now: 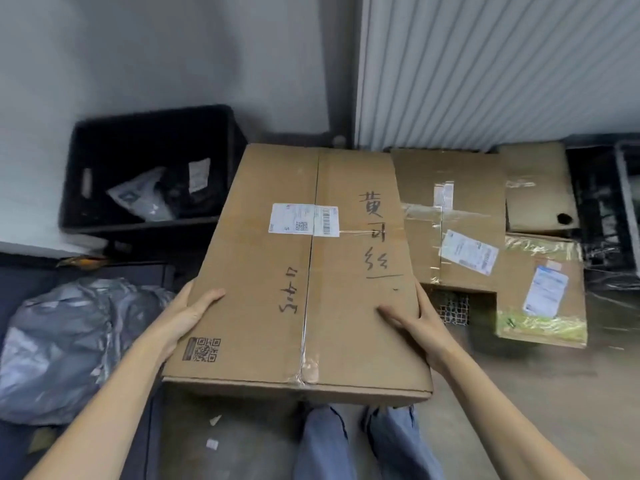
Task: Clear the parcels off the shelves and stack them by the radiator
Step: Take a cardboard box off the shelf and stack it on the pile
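Observation:
A large brown cardboard parcel (301, 271) with a white shipping label and black handwriting fills the middle of the view, held above the floor. My left hand (188, 315) grips its left edge, thumb on top. My right hand (415, 320) grips its right edge, thumb lying on the top face. Beyond it, by the white ribbed radiator (495, 71), lie other cardboard parcels: a taped one (453, 216), one with yellow-green tape (547, 289) and a smaller one (536, 188) at the back.
A black plastic crate (152, 133) with bagged items stands at the back left against the wall. A grey plastic bag (65, 344) lies on a dark surface at the left. Black crates (606, 209) stand at the far right. My legs show below the parcel.

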A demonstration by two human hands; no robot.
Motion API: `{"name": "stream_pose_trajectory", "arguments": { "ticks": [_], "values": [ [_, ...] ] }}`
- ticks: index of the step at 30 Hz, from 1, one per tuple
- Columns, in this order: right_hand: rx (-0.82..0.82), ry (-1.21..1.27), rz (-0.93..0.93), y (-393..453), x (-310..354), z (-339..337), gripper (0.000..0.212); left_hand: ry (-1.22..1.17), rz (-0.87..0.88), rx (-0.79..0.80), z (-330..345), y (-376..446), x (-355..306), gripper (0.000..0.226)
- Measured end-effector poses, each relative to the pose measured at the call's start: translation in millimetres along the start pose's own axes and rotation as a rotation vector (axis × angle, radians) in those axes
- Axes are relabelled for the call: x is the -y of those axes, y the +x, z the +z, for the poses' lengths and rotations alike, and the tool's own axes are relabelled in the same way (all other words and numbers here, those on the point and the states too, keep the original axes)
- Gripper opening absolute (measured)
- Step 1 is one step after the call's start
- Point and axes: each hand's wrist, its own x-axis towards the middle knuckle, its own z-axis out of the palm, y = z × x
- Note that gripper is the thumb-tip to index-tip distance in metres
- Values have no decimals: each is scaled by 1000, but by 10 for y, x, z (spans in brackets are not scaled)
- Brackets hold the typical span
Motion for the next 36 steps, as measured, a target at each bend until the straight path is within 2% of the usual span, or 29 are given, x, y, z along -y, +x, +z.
{"name": "stream_pose_trajectory", "arguments": {
  "ticks": [3, 7, 11, 19, 24, 27, 30, 33, 36],
  "values": [
    [-12, -26, -20, 436, -247, 8, 61, 11, 24, -22, 166, 462, 190, 51],
    [2, -59, -45, 948, -386, 25, 76, -8, 50, -61, 315, 898, 404, 53],
    [-56, -101, -59, 1275, -521, 55, 75, -28, 87, -82, 485, 1243, 443, 54],
    [-190, -278, -34, 1621, -1156, 278, 99, 78, 115, -122, 714, 1986, 555, 61],
    [-210, -415, -2, 1809, -1424, 441, 82, 12, -10, -99, 1121, 2176, 1100, 68],
    [-79, -639, -10, 1813, -1394, 501, 73, -40, -127, -94, 1282, 2271, 1180, 82],
    [0, -778, 15, 1654, -1176, 588, 68, -122, -222, -147, 1263, 2184, 1107, 80],
    [-84, -725, 41, 1425, -732, 687, 57, -127, -148, -95, 1141, 1800, 951, 71],
    [-55, -766, 13, 1048, -162, 850, 49, 84, -28, 67, 919, 1126, 707, 69]
  ]
}}
